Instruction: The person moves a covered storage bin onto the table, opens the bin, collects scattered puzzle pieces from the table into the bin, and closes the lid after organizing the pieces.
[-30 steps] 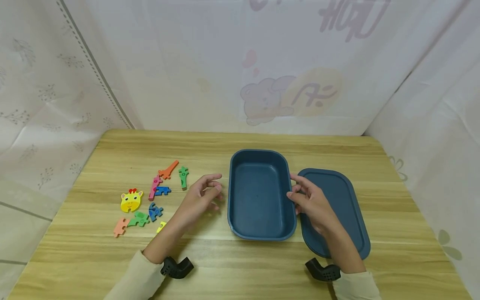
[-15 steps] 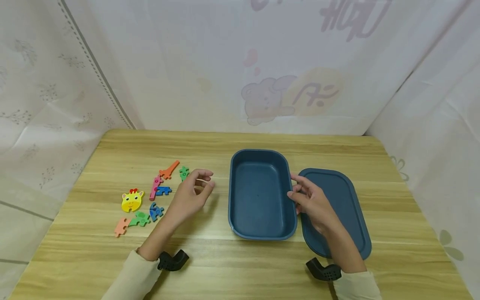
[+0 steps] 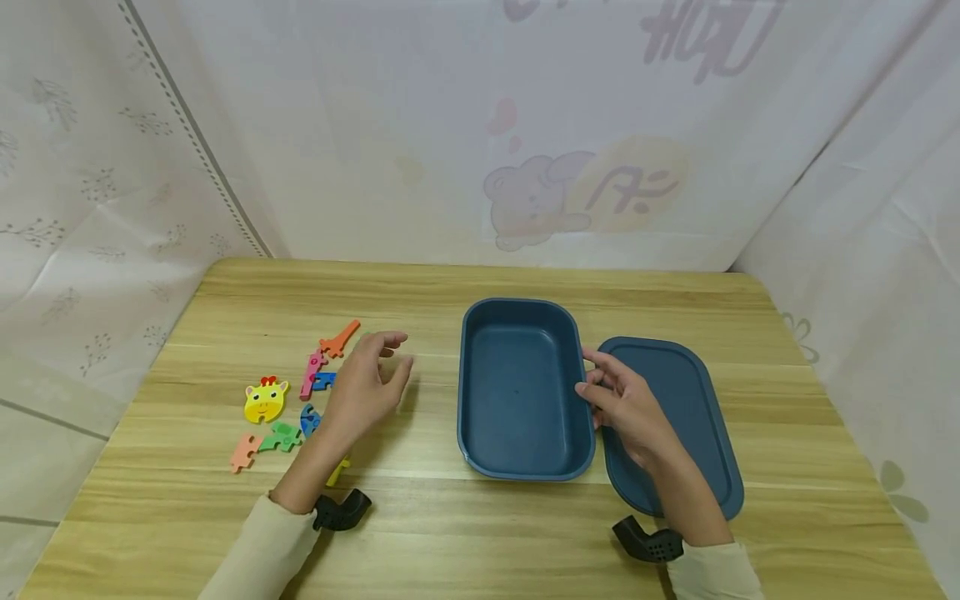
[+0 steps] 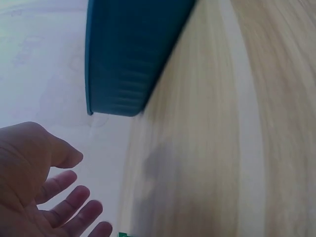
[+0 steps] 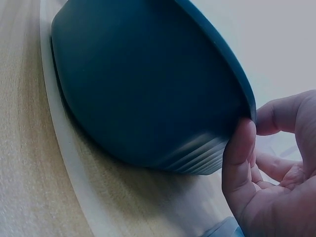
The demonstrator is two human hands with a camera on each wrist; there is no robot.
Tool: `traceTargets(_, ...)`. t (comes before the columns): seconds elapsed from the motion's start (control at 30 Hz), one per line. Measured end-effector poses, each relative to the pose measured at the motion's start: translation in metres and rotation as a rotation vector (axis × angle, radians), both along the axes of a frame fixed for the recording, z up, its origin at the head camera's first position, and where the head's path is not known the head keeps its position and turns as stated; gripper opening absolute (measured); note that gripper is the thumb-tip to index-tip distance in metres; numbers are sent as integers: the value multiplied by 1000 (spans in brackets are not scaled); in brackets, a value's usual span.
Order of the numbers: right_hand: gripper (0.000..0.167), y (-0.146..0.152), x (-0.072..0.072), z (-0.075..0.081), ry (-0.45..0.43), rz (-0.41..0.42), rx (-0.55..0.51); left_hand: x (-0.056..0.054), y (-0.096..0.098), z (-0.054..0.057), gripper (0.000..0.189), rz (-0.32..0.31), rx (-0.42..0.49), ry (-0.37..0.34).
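A deep blue plastic box (image 3: 517, 392), with nothing inside, stands on the table in the head view. My right hand (image 3: 626, 408) is at its right rim; in the right wrist view the thumb and a finger (image 5: 241, 143) pinch the rim. My left hand (image 3: 366, 387) hovers left of the box, fingers loosely bent, holding nothing. Close by are foam-like puzzle pieces: an orange one (image 3: 341, 337), a pink one (image 3: 311, 375), blue ones (image 3: 324, 381), a yellow one (image 3: 338, 472) and a green one (image 3: 281, 437). Another green piece is mostly hidden behind the left hand.
The matching blue lid (image 3: 675, 408) lies flat on the table right of the box, partly under the right forearm. A yellow giraffe-head piece (image 3: 266, 401) and a salmon piece (image 3: 246, 453) lie farther left. Printed curtains (image 3: 390, 133) rise behind the wooden table (image 3: 480, 542).
My left hand has moved left, away from the box and over toward the puzzle pieces. It now covers most of one green piece. The right hand and the box stay put.
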State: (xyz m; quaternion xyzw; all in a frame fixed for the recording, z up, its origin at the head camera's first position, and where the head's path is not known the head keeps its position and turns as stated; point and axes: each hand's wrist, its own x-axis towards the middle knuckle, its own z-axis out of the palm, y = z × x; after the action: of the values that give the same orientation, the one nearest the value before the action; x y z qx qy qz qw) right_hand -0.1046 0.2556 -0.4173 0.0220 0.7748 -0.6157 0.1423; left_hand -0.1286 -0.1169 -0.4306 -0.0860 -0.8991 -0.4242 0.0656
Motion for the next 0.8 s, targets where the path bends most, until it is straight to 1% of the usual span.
traceTargets(0.07, 66, 0, 0, 0, 0, 4, 0, -1, -1, 0, 39, 22, -37, 11)
traceTargets(0.17, 65, 0, 0, -1, 2, 1, -4, -2, -3, -2, 42, 53, -72, 6)
traceTargets(0.33, 65, 0, 0, -1, 3, 1, -4, -6, -8, -5, 48, 81, -90, -20)
traceTargets(0.5, 65, 1, 0, -2, 5, 4, -3, -11, -14, -9, 52, 97, -110, -35)
traceTargets(0.6, 65, 2, 0, -3, 7, 7, 1, -12, -16, -10, 53, 103, -136, -52)
traceTargets(0.8, 65, 1, -1, -3, 3, 2, 5, -12, -20, -11, 60, 89, -198, -99)
